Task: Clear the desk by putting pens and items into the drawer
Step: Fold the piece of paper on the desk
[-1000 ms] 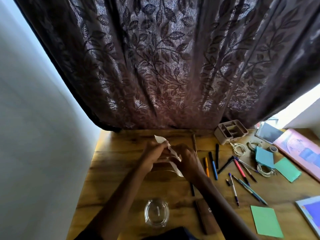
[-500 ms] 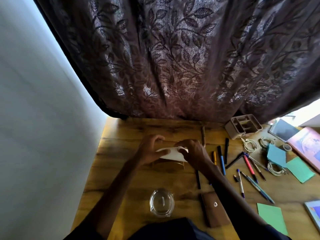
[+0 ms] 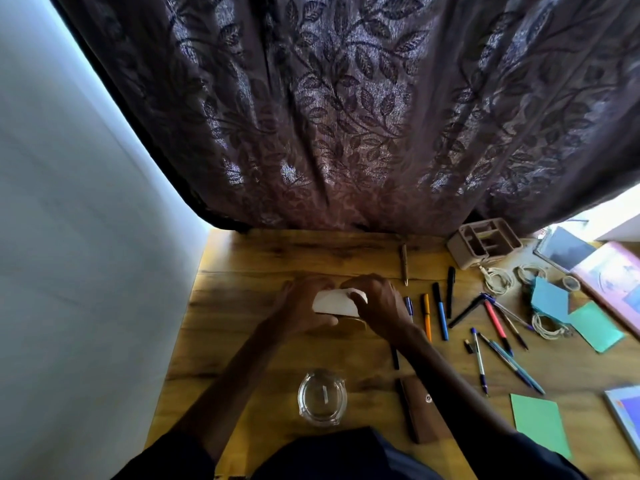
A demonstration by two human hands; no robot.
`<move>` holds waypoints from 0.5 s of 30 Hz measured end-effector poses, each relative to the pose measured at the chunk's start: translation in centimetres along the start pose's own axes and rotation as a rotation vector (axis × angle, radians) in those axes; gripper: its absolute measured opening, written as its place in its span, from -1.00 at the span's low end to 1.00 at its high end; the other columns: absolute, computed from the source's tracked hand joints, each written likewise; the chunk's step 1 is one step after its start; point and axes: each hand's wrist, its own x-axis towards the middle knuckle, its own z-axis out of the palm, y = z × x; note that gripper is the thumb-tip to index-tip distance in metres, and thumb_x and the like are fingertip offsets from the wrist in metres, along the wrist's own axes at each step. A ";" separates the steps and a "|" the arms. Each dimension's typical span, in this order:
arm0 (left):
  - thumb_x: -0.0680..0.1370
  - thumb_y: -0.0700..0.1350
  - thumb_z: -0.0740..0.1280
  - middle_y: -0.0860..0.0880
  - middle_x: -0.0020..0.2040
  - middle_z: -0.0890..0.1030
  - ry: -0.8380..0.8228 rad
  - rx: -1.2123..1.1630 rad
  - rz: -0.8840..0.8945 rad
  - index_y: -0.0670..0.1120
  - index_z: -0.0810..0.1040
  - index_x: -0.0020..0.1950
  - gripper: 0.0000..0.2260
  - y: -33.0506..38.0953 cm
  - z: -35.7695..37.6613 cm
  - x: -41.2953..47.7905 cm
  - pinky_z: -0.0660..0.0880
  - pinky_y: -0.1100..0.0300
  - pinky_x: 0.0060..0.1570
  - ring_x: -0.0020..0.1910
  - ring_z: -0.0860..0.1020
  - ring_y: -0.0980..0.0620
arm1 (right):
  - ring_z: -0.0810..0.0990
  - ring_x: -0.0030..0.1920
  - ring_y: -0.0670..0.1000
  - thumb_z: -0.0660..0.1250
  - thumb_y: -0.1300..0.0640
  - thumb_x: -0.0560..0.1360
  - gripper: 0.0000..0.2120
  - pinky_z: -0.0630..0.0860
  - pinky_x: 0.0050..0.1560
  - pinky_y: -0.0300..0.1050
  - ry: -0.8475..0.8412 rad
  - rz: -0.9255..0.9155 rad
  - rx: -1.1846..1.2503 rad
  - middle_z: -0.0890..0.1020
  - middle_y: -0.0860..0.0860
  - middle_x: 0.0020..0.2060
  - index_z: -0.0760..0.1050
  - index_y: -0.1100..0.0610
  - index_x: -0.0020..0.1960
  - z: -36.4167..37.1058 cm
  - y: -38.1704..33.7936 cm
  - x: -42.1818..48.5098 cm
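Both my hands hold a folded white paper [image 3: 333,302] over the middle of the wooden desk [image 3: 242,306]. My left hand [image 3: 300,306] grips its left side from below, and my right hand [image 3: 377,306] pinches its right end from above. Several pens lie to the right: an orange pen [image 3: 427,318], a blue pen [image 3: 440,311], a black pen [image 3: 450,292], a red pen [image 3: 497,323] and others. A brown pen [image 3: 404,263] lies near the curtain. No drawer is in view.
A clear glass dish [image 3: 322,398] and a brown leather case [image 3: 424,410] sit near me. At the right lie a beige organizer [image 3: 483,245], coiled white cables [image 3: 497,278], coloured paper sheets [image 3: 540,420] and books [image 3: 613,275]. A dark curtain [image 3: 346,116] hangs behind the desk.
The white paper went from an upright strip to a folded, flatter shape between my hands. The view has shifted, so the desk sits further right and lower.
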 end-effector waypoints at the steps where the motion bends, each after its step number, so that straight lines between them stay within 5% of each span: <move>1: 0.33 0.19 0.56 0.16 0.32 0.50 0.009 0.018 0.016 0.14 0.51 0.33 -0.40 0.3 0.0 0.0 0.19 0.08 0.32 0.30 0.36 0.15 | 0.64 0.06 0.04 0.36 0.15 0.59 -0.79 0.61 -0.14 -0.14 0.014 -0.003 0.017 0.65 0.09 0.15 0.61 0.08 0.21 -0.1 -0.1 0.0; 8: 0.47 0.06 0.45 0.10 0.04 0.67 0.026 0.089 0.057 0.09 0.65 0.11 -0.77 1.1 0.2 0.7 0.50 0.05 0.10 0.07 0.59 0.06 | 0.64 0.10 -0.03 0.39 0.06 0.56 -0.79 0.58 -0.04 -0.15 -0.041 -0.008 0.048 0.68 -0.05 0.12 0.61 -0.04 0.19 0.1 0.9 -0.4; 12: 0.45 0.06 0.43 0.10 -0.03 0.68 -0.002 0.072 0.082 0.08 0.65 0.07 -0.79 0.8 0.4 0.3 0.55 0.03 0.00 -0.03 0.63 0.06 | 0.68 -0.10 -0.06 0.37 0.13 0.58 -0.82 0.57 -0.25 -0.23 -0.072 -0.022 0.033 0.72 -0.01 0.02 0.64 0.02 0.16 0.4 0.8 -0.8; 15: 0.43 0.07 0.46 0.14 -0.01 0.67 0.029 0.042 0.080 0.10 0.62 0.10 -0.75 -0.3 0.8 0.1 0.58 0.04 -0.04 -0.02 0.62 0.11 | 0.67 -0.03 -0.04 0.40 0.15 0.56 -0.78 0.54 -0.20 -0.23 -0.091 0.000 0.025 0.70 0.00 0.08 0.63 0.04 0.19 1.1 0.7 -0.7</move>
